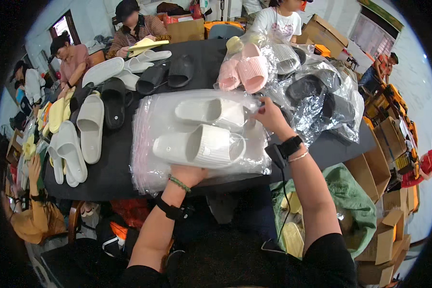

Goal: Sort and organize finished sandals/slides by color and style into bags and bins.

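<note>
A pair of white slide slippers, the nearer slipper (211, 146) and the farther slipper (225, 113), lies on a stack of clear plastic bags (146, 125) in front of me. Their ribbed straps point to the right. My left hand (189, 176) reaches in at the near edge of the closer slipper; its fingers are hidden beneath it. At the right edge of the top bag, beside the slippers' toes, my right hand (270, 115) is closed with fingertips pinched on the clear plastic. Whether the slippers are inside the bag or on top is hard to tell.
Loose white slippers (91, 127) and black slippers (114, 103) cover the table's left side. Bagged pink slippers (252, 72) and bagged black slippers (338, 108) pile up at right. A green sack (355, 206) and cardboard boxes (386, 139) stand beyond the right edge. People work around the table.
</note>
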Demonstrator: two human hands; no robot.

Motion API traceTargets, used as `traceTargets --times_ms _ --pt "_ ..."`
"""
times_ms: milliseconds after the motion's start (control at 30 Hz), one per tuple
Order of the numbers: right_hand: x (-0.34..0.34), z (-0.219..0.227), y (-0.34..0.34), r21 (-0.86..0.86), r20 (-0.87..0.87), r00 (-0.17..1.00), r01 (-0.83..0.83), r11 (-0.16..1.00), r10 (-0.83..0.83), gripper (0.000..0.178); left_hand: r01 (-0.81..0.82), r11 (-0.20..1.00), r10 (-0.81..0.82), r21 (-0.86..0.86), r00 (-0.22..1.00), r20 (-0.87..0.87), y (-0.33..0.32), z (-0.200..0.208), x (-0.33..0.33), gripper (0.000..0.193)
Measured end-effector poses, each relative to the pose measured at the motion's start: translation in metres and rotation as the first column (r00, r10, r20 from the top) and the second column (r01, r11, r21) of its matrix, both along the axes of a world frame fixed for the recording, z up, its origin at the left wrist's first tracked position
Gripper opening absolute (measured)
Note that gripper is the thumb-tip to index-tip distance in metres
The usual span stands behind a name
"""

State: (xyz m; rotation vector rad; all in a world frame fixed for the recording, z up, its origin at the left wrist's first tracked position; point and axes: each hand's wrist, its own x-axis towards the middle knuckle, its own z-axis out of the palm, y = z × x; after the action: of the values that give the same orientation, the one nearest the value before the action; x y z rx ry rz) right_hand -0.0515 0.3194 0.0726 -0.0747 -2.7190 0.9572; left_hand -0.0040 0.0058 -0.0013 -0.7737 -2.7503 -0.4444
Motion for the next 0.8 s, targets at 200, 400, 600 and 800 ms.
traceTargets --times_ms 200,400,600,800 --pt "-0.05 -0.009 -0.019 -0.171 -0.171 0.964 -0.233 0.957 0.204 0.066 0.101 0.994 -0.105 0.029 0.984 0.146 0.0 -0.001 -0.004 0.05" --pt "-0.016 -0.007 -0.049 0.45 -0.296 0.88 -0.216 0.867 0.372 0.087 0.092 0.982 -0.104 0.162 0.992 0.066 -0.001 -0.014 -0.005 0.051" --pt "0.026 -0.046 -0.026 0.358 0.197 0.87 -0.494 0.793 0.453 0.11 0.077 0.995 -0.09 0.068 0.973 0.213 0.004 0.003 -0.002 0.052" --pt "0.014 -0.014 -0.034 0.387 0.243 0.905 -0.42 0.821 0.348 0.103 0.091 0.993 -0.093 0.073 0.995 0.036 -0.002 -0.004 -0.002 0.06"
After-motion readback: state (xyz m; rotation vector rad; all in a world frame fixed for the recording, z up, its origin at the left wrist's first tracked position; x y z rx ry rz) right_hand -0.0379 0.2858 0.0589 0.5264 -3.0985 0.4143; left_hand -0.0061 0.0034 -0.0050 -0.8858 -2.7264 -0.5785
